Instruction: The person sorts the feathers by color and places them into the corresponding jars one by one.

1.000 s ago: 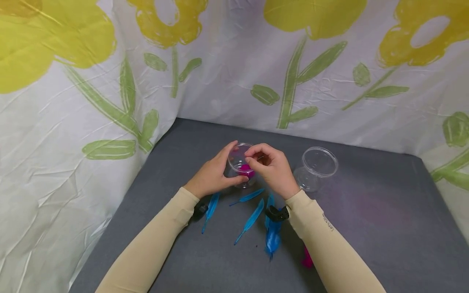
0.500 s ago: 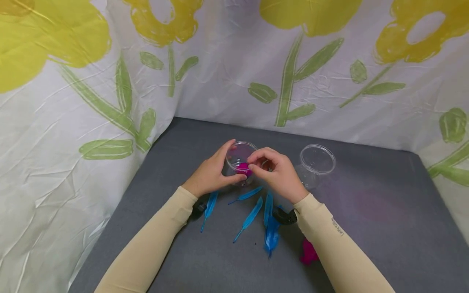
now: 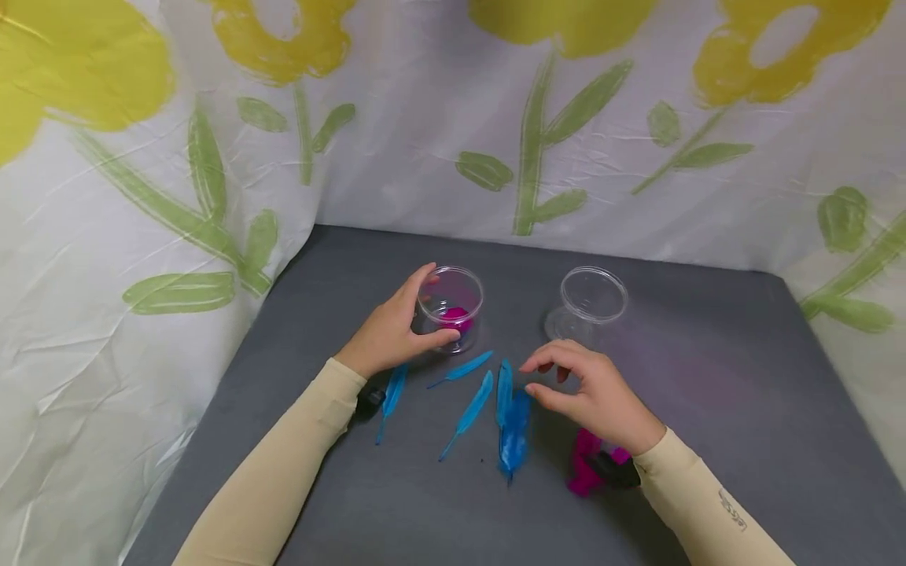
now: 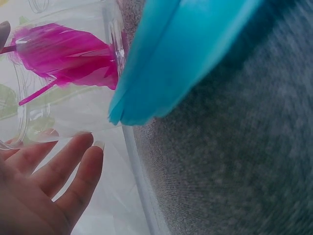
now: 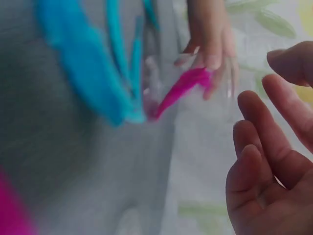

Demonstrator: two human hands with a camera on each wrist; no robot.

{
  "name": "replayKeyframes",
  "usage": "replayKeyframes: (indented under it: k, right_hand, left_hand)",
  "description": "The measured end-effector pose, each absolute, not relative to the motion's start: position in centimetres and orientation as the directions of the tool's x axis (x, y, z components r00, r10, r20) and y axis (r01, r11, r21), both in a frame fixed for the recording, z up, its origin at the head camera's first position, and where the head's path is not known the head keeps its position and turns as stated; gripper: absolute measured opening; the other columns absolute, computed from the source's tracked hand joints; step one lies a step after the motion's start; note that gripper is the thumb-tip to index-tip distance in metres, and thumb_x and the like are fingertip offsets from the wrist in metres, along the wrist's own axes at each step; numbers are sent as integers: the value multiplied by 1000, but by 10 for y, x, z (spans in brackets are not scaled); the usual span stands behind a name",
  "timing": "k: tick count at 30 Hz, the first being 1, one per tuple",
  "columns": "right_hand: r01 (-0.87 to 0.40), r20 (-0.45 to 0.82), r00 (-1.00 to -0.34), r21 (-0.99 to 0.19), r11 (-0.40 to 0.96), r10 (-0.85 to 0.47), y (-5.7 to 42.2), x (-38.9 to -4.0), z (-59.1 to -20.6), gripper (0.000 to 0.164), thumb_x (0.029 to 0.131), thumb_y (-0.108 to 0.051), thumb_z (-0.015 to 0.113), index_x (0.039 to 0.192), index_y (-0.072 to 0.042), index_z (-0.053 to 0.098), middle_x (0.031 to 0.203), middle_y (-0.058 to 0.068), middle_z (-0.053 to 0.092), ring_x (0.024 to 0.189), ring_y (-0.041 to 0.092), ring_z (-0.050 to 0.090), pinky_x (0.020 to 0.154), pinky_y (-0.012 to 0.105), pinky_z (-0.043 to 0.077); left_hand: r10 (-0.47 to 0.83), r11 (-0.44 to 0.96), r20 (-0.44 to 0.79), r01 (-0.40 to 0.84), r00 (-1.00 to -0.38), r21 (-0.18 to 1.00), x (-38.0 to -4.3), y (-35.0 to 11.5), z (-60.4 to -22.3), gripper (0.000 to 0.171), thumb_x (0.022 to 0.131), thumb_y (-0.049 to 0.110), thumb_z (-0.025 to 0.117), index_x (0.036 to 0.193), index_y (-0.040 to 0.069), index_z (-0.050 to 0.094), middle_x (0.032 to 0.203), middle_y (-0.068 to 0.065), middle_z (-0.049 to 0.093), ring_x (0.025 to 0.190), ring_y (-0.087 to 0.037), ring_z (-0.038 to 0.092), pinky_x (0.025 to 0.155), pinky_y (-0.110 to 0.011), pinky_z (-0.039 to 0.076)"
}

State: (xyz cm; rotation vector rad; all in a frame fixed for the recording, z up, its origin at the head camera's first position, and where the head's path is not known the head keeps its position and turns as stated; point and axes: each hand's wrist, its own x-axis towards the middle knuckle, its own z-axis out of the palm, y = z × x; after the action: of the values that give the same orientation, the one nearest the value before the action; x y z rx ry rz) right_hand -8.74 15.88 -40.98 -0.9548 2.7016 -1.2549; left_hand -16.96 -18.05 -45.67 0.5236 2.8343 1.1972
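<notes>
My left hand point(image 3: 385, 334) holds a clear plastic cup point(image 3: 450, 284), thumb on the near side and fingers on the far side. Magenta feathers point(image 4: 68, 56) are inside the cup, their quills toward its mouth in the left wrist view. My right hand point(image 3: 598, 393) is over the table with thumb and fingers apart and nothing between them. Just left of its fingertips lies a deep blue feather point(image 3: 514, 440) beside a narrower light blue feather point(image 3: 504, 389). Magenta feathers point(image 3: 583, 468) lie below the right wrist, partly covered by the black wrist camera.
A second clear cup point(image 3: 594, 295) stands farther back on the right of the grey table point(image 3: 708, 377). Several blue feathers, one of them a light blue feather point(image 3: 469, 414), lie in front of the held cup. A flowered curtain point(image 3: 418, 141) hangs behind and at the left.
My right hand has left the cup's rim, moving right and toward me, and its fingers have spread. My left hand still holds the cup. The whole view has shifted slightly.
</notes>
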Motion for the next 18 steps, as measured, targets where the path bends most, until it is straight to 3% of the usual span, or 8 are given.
replayKeyframes:
  k: [6, 10, 18]
  right_hand:
    - [-602, 266, -774, -591, 537, -574, 196, -50, -429, 34, 91, -11, 87, 116, -30, 73, 116, -16, 72, 101, 11, 63, 76, 27, 58]
    - [-621, 259, -759, -561, 547, -597, 215, -28, -439, 39, 87, -10, 90, 116, -30, 73, 118, -18, 70, 105, 5, 62, 82, 26, 60]
    - [-677, 280, -722, -474, 562, -633, 237, -6, -453, 45, 77, -8, 96, 113, -28, 76, 118, -17, 69, 106, 2, 56, 90, 9, 49]
  left_hand:
    - [323, 648, 107, 303, -940, 698, -169, -181, -456, 117, 85, 75, 78, 173, 32, 14, 171, 8, 42, 148, -25, 56, 110, -59, 57]
    - [323, 654, 111, 307, -940, 692, -167, -183, -455, 116, 87, 73, 78, 174, 32, 13, 172, 8, 41, 148, -26, 56, 110, -60, 57]
    - [326, 650, 114, 310, -938, 694, -168, -178, -455, 116, 86, 73, 79, 173, 33, 13, 172, 7, 41, 148, -28, 56, 111, -61, 55]
